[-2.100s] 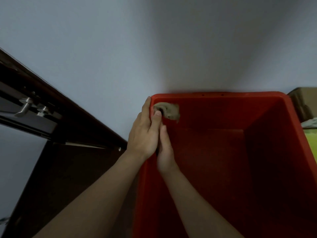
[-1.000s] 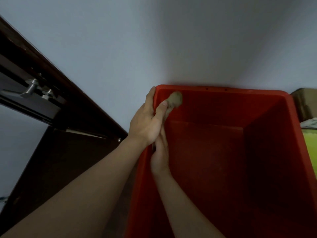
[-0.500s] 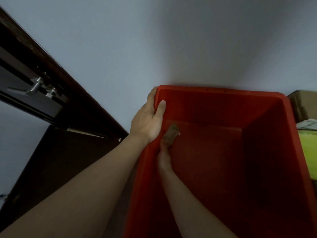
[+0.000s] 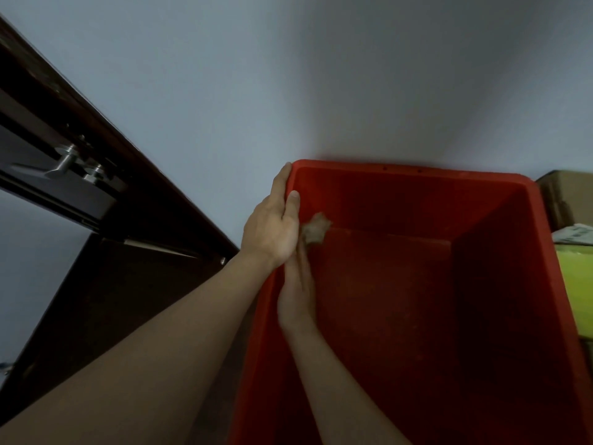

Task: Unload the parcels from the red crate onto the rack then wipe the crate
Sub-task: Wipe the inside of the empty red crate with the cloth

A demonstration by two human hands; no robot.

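The red crate point(image 4: 417, 168) fills the lower right of the head view, against a pale wall, with no parcels inside it. My left hand point(image 4: 271, 226) grips the crate's far left rim, thumb inside and fingers outside. My right hand point(image 4: 296, 297) reaches along the inner left wall and presses a small brownish cloth point(image 4: 316, 228) against the far left corner, low on the wall. The left hand partly hides the right hand's fingertips, so how they hold the cloth is hidden.
A dark brown door point(image 4: 106, 284) with a metal handle point(image 4: 62, 163) stands open at the left. At the right edge sit a cardboard box point(image 4: 564, 200), a pale wrapped parcel point(image 4: 576, 234) and something yellow-green point(image 4: 577, 284).
The cloth went from the top of the crate's far left corner down to the floor, then back up a little along the wall. My left hand stayed on the rim.
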